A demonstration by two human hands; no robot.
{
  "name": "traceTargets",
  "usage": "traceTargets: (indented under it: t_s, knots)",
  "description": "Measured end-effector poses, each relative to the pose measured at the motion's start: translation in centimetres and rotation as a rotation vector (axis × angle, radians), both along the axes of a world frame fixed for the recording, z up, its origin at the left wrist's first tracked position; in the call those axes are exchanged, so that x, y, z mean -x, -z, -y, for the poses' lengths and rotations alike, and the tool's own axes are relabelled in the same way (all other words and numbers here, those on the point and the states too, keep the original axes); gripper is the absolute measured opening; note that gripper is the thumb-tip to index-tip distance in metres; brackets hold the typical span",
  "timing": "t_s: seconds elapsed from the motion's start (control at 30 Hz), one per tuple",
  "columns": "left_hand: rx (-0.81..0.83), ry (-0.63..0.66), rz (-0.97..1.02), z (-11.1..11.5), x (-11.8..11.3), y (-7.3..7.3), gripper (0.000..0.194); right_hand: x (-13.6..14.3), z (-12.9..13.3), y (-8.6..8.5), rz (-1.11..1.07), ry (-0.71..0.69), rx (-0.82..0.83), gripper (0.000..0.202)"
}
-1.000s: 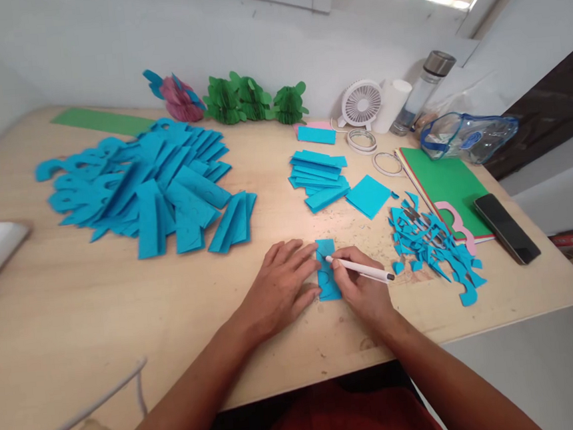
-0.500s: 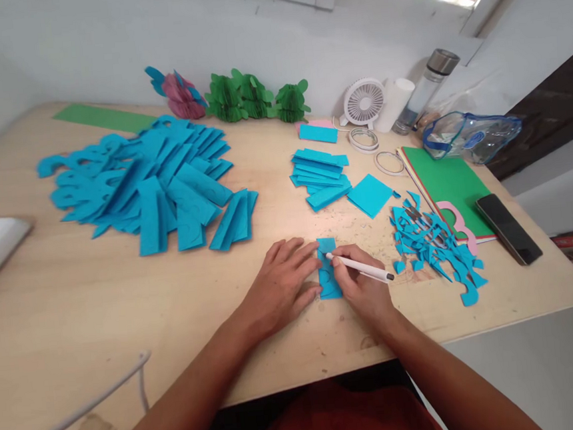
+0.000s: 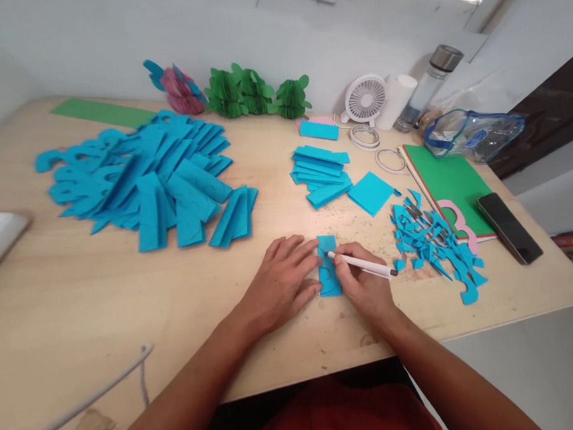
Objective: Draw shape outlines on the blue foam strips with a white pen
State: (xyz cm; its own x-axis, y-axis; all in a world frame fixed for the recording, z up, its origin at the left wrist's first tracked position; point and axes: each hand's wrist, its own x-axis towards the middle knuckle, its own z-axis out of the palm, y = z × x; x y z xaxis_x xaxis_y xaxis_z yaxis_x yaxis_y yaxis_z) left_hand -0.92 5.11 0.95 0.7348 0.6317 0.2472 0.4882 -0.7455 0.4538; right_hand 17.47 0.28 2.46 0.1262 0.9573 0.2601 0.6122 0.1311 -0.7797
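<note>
A small blue paper strip lies upright on the table in front of me, with curved pen lines on it. My left hand is open and flat, its fingertips resting on the strip's left edge. In my right hand is a white pen, held in a writing grip. The pen's tip is at the upper part of the strip, and its dark end points right. To the left spreads a big heap of folded and cut blue paper pieces. Beyond the strip sits a stack of folded blue strips beside a blue paper square.
Blue scraps lie to the right, near a pink paper template, a green notebook and a phone. Along the wall stand green paper ornaments, a small fan and a bottle. Tape rolls lie before the fan.
The pen and my right hand have shifted very slightly right over the strip. My left hand stays in place on the paper. The view has tilted a little.
</note>
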Motion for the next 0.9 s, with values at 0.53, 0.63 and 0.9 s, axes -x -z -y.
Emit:
traceTargets:
  t_s: [0.53,0.63,0.9]
  knots:
    - [-0.012,-0.004,0.001,0.05,-0.09,-0.01,0.032,0.11,0.15,-0.04,0.006,0.035,-0.011,0.013]
    - [-0.011,-0.007,0.002,0.08,-0.08,-0.04,0.032,0.11,0.15,-0.02,0.016,0.036,-0.009,0.014]
    - [-0.009,-0.003,0.008,0.04,0.02,-0.08,0.032,0.09,0.12,0.0,0.012,0.033,-0.001,0.014]
